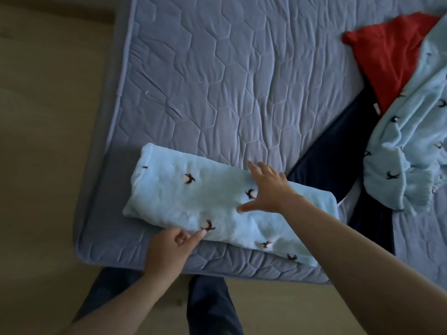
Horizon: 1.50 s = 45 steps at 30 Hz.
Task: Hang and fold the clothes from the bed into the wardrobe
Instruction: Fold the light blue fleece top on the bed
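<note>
Head view: the right hand (268, 189) is laid flat, fingers spread, on the far right part of a folded light-blue garment (193, 201) printed with small dark birds. The left hand (169, 250) is held at the garment's near edge with its fingers curled and the forefinger stretched to touch the cloth; whether the edge is actually pinched cannot be told. The folded garment is set slantwise on the near left corner of the bed (217, 81), which is covered in blue-grey quilting. Just beside its right end a dark navy garment (338, 146) is spread out, partly covered further right by a red garment (391, 56) and a second light-blue garment (411, 141) with the same bird print, left crumpled. Tan floor (48, 141) is seen to the left, and dark trousers (210, 303) below the bed's edge.
</note>
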### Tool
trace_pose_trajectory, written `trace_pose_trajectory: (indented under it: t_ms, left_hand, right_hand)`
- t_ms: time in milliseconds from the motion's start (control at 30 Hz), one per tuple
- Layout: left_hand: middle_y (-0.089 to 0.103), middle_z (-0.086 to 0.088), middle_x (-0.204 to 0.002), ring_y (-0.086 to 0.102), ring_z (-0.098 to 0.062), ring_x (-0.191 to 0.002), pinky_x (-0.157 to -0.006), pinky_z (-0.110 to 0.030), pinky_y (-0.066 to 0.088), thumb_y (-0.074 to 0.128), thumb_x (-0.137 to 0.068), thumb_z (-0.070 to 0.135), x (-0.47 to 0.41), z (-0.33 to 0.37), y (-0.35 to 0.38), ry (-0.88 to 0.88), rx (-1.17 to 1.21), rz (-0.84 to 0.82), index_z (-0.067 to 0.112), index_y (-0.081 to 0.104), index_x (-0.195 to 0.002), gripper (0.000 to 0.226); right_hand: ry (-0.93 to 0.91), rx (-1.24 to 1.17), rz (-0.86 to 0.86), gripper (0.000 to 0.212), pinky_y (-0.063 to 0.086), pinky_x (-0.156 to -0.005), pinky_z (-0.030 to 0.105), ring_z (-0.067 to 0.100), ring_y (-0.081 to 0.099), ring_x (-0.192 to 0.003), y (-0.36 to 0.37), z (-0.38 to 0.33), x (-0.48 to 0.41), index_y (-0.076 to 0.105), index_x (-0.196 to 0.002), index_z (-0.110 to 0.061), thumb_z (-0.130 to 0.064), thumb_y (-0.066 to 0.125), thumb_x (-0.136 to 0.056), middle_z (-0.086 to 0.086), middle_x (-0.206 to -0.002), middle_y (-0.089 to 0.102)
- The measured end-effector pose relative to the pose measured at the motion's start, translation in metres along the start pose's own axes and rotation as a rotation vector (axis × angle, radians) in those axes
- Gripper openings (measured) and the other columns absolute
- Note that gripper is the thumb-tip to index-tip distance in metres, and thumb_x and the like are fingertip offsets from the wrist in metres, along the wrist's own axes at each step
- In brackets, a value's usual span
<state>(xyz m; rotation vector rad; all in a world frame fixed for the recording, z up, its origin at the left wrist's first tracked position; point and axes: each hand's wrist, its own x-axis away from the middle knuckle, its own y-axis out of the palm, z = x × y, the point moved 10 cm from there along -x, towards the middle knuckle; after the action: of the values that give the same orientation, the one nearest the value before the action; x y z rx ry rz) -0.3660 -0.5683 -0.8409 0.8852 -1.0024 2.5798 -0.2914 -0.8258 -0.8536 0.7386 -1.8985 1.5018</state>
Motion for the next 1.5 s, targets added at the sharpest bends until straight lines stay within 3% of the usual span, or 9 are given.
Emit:
trace_pose_trajectory:
  t_ms: [133, 233, 333, 433, 533, 833, 1033, 1200, 1500]
  left_hand:
    - [0.07, 0.005, -0.068, 0.068, -0.016, -0.085, -0.065, -0.025, 0.049, 0.066, -0.047, 0.08, 0.007, -0.036, 0.051, -0.406, 0.403, -0.143, 0.015, 0.069, -0.069, 0.068]
    - [0.067, 0.013, -0.103, 0.063, -0.011, -0.1, -0.072, -0.03, 0.055, 0.085, -0.033, 0.065, 0.009, -0.038, 0.09, -0.565, 0.812, -0.237, 0.031, 0.065, -0.094, 0.073]
    - [0.064, 0.014, -0.116, 0.059, -0.009, -0.109, -0.069, -0.027, 0.05, 0.093, -0.035, 0.053, 0.004, -0.043, 0.108, -0.601, 0.978, -0.212, 0.034, 0.061, -0.11, 0.084]
    - [0.066, 0.011, -0.117, 0.06, -0.012, -0.111, -0.073, -0.03, 0.047, 0.092, -0.038, 0.043, 0.001, -0.048, 0.114, -0.646, 1.102, -0.145, 0.031, 0.062, -0.114, 0.083]
    - [0.071, 0.009, -0.11, 0.063, -0.013, -0.108, -0.079, -0.033, 0.049, 0.09, -0.04, 0.038, 0.003, -0.038, 0.114, -0.65, 1.192, -0.16, 0.03, 0.067, -0.108, 0.073]
    - [0.07, -0.006, -0.115, 0.062, -0.024, -0.112, -0.103, -0.045, 0.044, 0.071, -0.081, 0.019, 0.019, 0.044, 0.02, -0.44, 1.179, -0.211, 0.012, 0.064, -0.119, 0.04]
    - [0.068, -0.007, -0.119, 0.063, -0.024, -0.11, -0.097, -0.044, 0.049, 0.065, -0.087, 0.014, 0.022, 0.139, -0.101, -0.097, 1.02, -0.069, 0.014, 0.061, -0.122, 0.035]
    - [0.072, 0.006, -0.107, 0.068, -0.015, -0.097, -0.076, -0.033, 0.055, 0.073, -0.081, 0.028, 0.051, 0.207, -0.191, 0.1, 0.915, 0.062, 0.034, 0.068, -0.096, 0.017]
    - [0.072, 0.004, -0.105, 0.068, -0.019, -0.098, -0.093, -0.046, 0.053, 0.072, -0.054, 0.055, 0.131, 0.301, -0.344, 0.302, 0.861, 0.288, 0.031, 0.068, -0.097, 0.05]
  right_hand:
    - [0.019, -0.025, -0.13, 0.143, 0.011, -0.118, 0.056, 0.029, 0.021, -0.145, 0.012, -0.004, -0.023, -0.014, -0.152, -0.027, -0.075, 0.076, -0.051, 0.004, -0.158, 0.021]
    - [0.008, -0.026, -0.152, 0.147, 0.012, -0.118, 0.056, 0.028, 0.022, -0.145, 0.022, -0.01, -0.033, -0.015, -0.152, -0.028, -0.072, 0.079, -0.049, 0.004, -0.158, 0.022]
    - [0.009, -0.031, -0.114, 0.146, 0.024, -0.115, 0.052, 0.027, 0.032, -0.141, 0.026, -0.01, -0.042, -0.011, -0.152, -0.027, -0.069, 0.081, -0.047, 0.003, -0.154, 0.031]
    - [0.026, -0.043, -0.056, 0.132, 0.035, -0.105, 0.045, 0.026, 0.048, -0.127, 0.023, -0.009, -0.042, 0.013, -0.15, -0.026, -0.07, 0.08, -0.045, -0.002, -0.138, 0.052]
    - [0.034, -0.118, 0.001, 0.092, 0.041, -0.083, 0.035, 0.019, 0.057, -0.105, 0.012, -0.009, -0.03, 0.048, -0.122, -0.034, -0.07, 0.078, -0.043, -0.012, -0.104, 0.06]
    - [0.048, -0.449, 0.101, 0.089, 0.049, -0.072, 0.029, 0.011, 0.058, -0.092, -0.07, -0.025, 0.044, 0.049, -0.116, -0.035, -0.067, 0.08, -0.039, -0.014, -0.099, 0.058]
    - [0.046, -0.662, 0.237, 0.084, 0.056, -0.074, 0.036, 0.011, 0.061, -0.087, -0.162, -0.055, 0.104, 0.053, -0.108, -0.029, -0.068, 0.081, -0.039, -0.008, -0.099, 0.062]
    - [0.01, -0.765, 0.378, 0.078, 0.044, -0.054, 0.023, 0.005, 0.057, -0.08, -0.242, -0.084, 0.165, 0.053, -0.105, -0.029, -0.066, 0.082, -0.043, -0.011, -0.092, 0.06]
    - [-0.223, -0.871, 0.46, 0.041, 0.045, -0.043, 0.013, -0.001, 0.066, -0.059, -0.375, -0.157, 0.279, 0.067, -0.085, -0.028, -0.052, 0.086, -0.058, -0.014, -0.07, 0.071]
